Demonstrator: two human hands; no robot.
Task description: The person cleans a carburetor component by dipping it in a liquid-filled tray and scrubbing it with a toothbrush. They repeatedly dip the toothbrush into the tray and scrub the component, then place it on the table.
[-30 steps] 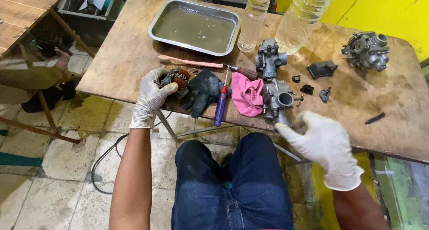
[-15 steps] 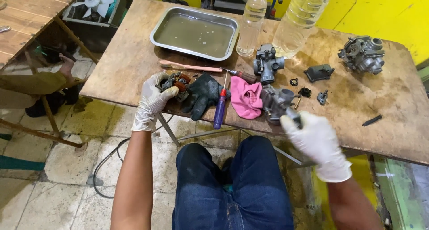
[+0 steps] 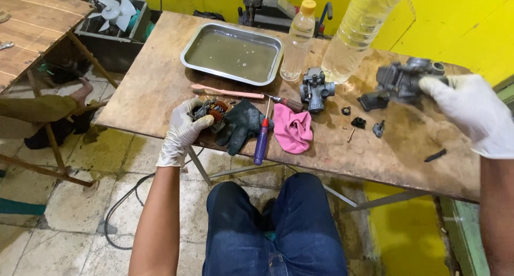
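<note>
Across the middle of the frame we have the worn wooden table (image 3: 160, 88), and at its upper left a steel tray (image 3: 188, 52) of murky liquid. One grey carburetor (image 3: 316, 88) stands at centre beside two clear bottles (image 3: 299, 40), apparently still untouched. At the upper right our right hand (image 3: 471, 112) closes around a second carburetor (image 3: 404, 77). Our left hand (image 3: 182, 130), centre left, curls over a copper-wound coil part (image 3: 213, 111). Small loose pieces (image 3: 358, 122) lie scattered between, so disassembly looks partly done.
</note>
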